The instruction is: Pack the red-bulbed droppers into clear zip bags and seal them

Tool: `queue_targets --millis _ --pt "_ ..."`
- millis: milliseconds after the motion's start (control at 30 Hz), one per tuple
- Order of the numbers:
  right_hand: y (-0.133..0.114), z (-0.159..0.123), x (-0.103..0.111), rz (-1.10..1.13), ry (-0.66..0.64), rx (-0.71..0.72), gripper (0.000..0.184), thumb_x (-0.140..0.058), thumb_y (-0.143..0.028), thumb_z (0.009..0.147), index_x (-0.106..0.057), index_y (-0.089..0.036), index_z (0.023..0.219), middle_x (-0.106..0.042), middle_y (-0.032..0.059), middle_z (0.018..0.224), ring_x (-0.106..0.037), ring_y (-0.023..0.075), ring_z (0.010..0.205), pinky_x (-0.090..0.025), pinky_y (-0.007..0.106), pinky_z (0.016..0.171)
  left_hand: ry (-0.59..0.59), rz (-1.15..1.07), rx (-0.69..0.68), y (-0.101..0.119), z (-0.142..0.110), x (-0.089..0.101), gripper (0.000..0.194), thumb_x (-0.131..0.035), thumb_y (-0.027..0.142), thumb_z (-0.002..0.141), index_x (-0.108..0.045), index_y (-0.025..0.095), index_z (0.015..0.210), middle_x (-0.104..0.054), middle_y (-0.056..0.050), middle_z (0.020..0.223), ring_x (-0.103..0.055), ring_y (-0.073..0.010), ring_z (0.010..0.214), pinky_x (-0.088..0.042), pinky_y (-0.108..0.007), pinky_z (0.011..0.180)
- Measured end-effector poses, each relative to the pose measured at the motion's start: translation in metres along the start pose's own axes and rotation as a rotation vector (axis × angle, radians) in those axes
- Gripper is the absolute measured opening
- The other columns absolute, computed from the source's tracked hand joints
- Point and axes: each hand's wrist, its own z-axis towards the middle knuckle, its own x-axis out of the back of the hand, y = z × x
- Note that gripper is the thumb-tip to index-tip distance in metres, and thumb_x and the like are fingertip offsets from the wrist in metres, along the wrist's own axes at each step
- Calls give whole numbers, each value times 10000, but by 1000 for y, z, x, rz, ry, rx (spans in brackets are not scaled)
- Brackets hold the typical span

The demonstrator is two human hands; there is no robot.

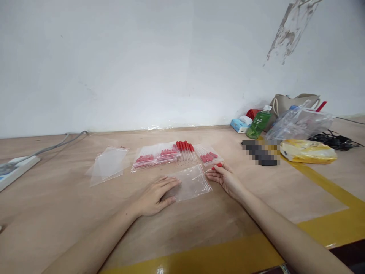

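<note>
Red-topped dropper (217,166), tip leftward, axis slanting

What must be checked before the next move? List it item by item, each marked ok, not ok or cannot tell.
1. Clear bag steadied: ok, the left hand rests flat on its left side.
2. Red-topped dropper in grasp: ok, the right hand holds it near the red end.
3. Dropper aimed at the bag: ok, its thin end points left, towards the bag's right edge.
4. Bag open at that edge: cannot tell, the clear film hides any gap.
5. Thin end inside the bag: cannot tell, it could be in it or above it.
6. More droppers within reach: ok, it seems; loose droppers lie just behind the bag.
</note>
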Motion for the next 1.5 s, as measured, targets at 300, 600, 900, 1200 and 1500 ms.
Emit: queue_targets --millis 300,600,900,1200,1500 --pt "-7 -6 3 -261 -391 -41 262 -641 -351 707 -487 -201 855 -569 -60 668 -449 25 344 -297 130 275 28 -14 -10 0 1 0 495 -409 362 890 -262 271 1355 -420 -40 1331 -390 -214 1209 -276 -424 1032" --pt "-2 -6 -2 -374 -607 50 260 -593 -408 752 -461 -200 833 -570 -32 744 -563 73 634 -452 212 584 -12 -7 3 0 2 1 465 -409 370 893 -309 275 1337 -411 -26 1344 -358 -204 1240 -250 -426 1051" --pt "-4 0 2 -426 -419 152 256 -622 -407 723 -506 -184 772 -541 -29 720 -498 87 661 -400 224 651 -45 -50 -28 -4 0 -1 412 -400 374 898 -377 300 1303 -394 -12 1359 -350 -204 1251 -190 -455 1067" --pt "-4 -1 -6 -699 -594 262 256 -571 -408 751 -662 -198 867 -583 36 854 -523 163 832 -418 304 761 -10 -92 3 -3 0 0 403 -384 353 910 -362 298 1309 -444 5 1323 -351 -193 1250 -212 -432 1068" --pt "-7 -2 -4 -823 -518 347 229 -532 -344 776 -655 -186 889 -573 18 747 -506 130 677 -418 262 639 -25 -85 -3 -7 -1 -2 404 -409 381 896 -401 293 1290 -416 -13 1343 -344 -191 1256 -197 -446 1072"
